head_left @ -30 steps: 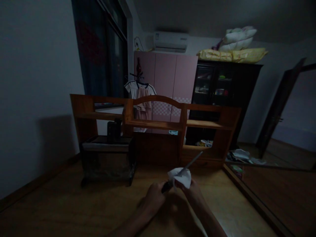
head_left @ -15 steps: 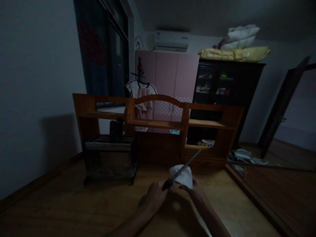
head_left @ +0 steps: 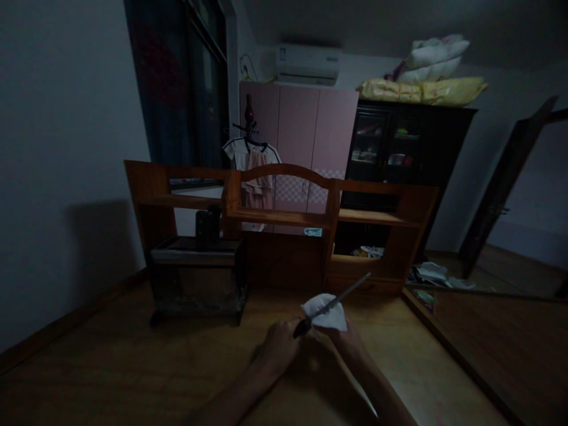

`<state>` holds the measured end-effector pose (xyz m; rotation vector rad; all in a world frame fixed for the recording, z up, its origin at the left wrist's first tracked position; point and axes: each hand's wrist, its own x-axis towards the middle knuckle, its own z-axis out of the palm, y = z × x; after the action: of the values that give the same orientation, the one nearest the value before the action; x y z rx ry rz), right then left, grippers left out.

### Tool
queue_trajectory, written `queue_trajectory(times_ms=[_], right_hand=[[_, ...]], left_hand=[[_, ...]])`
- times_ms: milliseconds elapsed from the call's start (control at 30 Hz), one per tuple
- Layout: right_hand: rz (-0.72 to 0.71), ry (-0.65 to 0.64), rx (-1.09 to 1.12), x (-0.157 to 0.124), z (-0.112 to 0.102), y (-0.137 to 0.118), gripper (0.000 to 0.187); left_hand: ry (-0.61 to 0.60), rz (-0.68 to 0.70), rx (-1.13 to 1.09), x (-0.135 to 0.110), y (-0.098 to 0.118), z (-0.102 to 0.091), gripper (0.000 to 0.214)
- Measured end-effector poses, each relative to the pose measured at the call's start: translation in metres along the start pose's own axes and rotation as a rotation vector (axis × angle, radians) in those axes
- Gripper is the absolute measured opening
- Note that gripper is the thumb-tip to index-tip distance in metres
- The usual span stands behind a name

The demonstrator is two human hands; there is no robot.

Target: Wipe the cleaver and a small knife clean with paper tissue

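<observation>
My left hand [head_left: 281,341] is closed round the dark handle of a long, thin knife [head_left: 344,296], whose grey blade points up and away to the right. My right hand [head_left: 346,337] grips a white tissue or cloth [head_left: 331,316] from below, its fingers mostly hidden behind it. The blade passes in front of the white piece; in the dim light I cannot tell whether the two touch. Both hands are close together over the wooden surface [head_left: 213,373].
Ahead stands a wooden shelf unit [head_left: 284,220]. A dark glass-sided case [head_left: 195,290], with a black box-shaped object [head_left: 204,228] on it, is at left. A raised wooden edge [head_left: 448,349] runs along the right. Behind are pink cupboards [head_left: 297,124] and a dark cabinet [head_left: 437,148].
The knife has tipped lower, its point now farther right. The white piece has flattened and tilted with my right hand. The room sits slightly higher in view.
</observation>
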<state>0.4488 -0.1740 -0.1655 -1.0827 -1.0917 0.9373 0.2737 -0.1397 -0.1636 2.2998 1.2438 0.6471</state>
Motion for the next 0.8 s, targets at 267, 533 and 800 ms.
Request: queue_trajectory(times_ms=[267, 533, 800], right_hand=[[-0.020, 0.011, 0.007, -0.005, 0.005, -0.007, 0.033], [-0.017, -0.016, 0.093, -0.005, 0.011, -0.008, 0.025], [-0.061, -0.057, 0.132, -0.007, 0.013, -0.020, 0.023]], left_hand=[[-0.016, -0.020, 0.034, -0.002, 0.003, -0.001, 0.026], [-0.022, -0.030, 0.041, 0.001, -0.003, 0.006, 0.024], [-0.016, 0.010, 0.044, 0.004, -0.004, 0.010, 0.025]])
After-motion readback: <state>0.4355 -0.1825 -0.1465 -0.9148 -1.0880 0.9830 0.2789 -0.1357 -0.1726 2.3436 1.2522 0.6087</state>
